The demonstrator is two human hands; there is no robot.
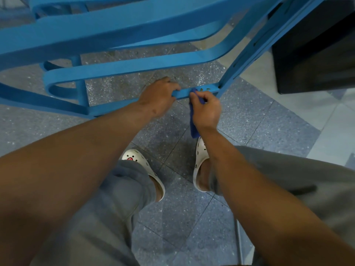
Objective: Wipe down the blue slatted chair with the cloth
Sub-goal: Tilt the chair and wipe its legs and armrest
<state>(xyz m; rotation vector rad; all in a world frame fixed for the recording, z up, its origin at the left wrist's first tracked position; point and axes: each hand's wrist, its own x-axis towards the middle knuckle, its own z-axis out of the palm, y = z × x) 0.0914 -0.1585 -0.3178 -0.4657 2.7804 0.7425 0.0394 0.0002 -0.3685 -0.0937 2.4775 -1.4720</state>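
Speckled grey-blue floor tiles (249, 120) are filling the lower view, meeting paler tiles (326, 120) toward the right, where a dark cabinet (315, 54) is standing. Above them the blue slatted chair (115, 35) is spreading its curved slats. Its lowest rail (207, 90) is being gripped by the left hand (159, 98), fingers curling round it, while the right hand (206, 110) is pinching a dark blue cloth (194, 120) against the same rail, just beside. White clogs (142, 166) are showing below.
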